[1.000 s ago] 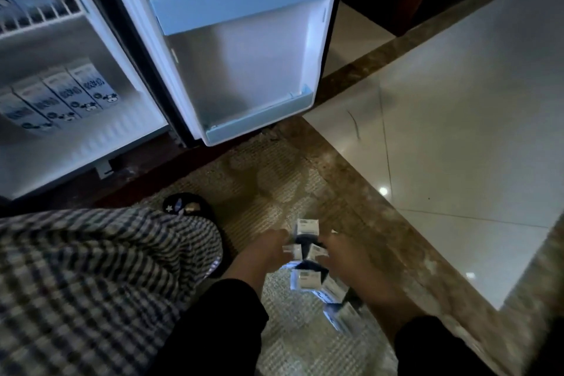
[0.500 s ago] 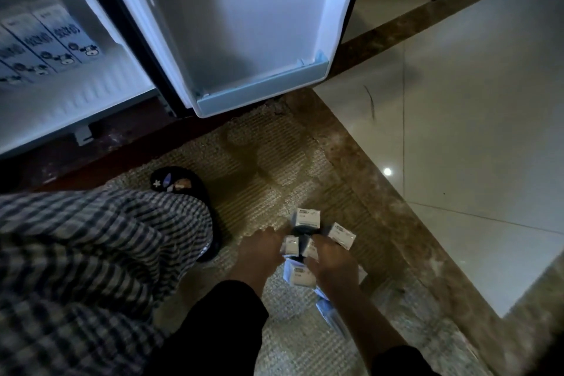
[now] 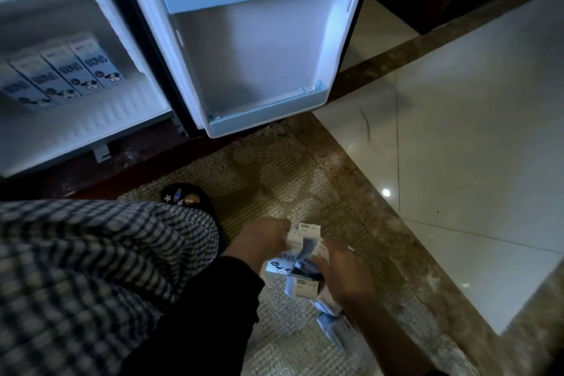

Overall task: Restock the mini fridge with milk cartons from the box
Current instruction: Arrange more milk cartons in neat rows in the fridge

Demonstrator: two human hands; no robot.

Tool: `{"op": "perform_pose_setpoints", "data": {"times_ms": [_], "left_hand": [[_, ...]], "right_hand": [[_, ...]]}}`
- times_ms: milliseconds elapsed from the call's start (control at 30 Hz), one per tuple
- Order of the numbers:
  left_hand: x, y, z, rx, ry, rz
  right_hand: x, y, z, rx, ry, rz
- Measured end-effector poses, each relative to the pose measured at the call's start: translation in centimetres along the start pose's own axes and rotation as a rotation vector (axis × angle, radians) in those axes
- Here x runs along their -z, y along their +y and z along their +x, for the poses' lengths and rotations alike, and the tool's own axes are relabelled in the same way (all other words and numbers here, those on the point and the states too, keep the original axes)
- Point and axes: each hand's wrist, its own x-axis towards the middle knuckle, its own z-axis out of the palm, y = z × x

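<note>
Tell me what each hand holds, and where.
The left hand grips a milk carton at its left end. The right hand lies over the other cartons; its grip cannot be told.

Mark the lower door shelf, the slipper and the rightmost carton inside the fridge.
lower door shelf (image 3: 268, 114), head view, front lip.
slipper (image 3: 186, 199), head view, decorated toe.
rightmost carton (image 3: 96, 62), head view, printed front face.
</note>
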Motion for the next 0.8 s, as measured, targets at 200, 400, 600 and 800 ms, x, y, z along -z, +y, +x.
{"op": "perform_pose_setpoints", "data": {"times_ms": [200,400,600,800], "left_hand": [[6.9,-0.4,-3.2,-0.084,0.031,-0.042],[14.6,-1.3,-9.1,-0.144,0.131,0.048],[19.7,-3.4,-16.3,-0.222,0.306,0.056],[20.9,-8.2,-22.7,-0.219,0.666,-0.077]], "right_hand": [[6.5,-2.9,-0.8,0.135,0.169,0.025],[12.8,-7.8,-1.5,0.295,0.272,0.082],[17.9,-13.8,-1.9,0.401,0.368,0.139],[20.9,-21.1,-1.8,0.526,0.460,0.067]]}}
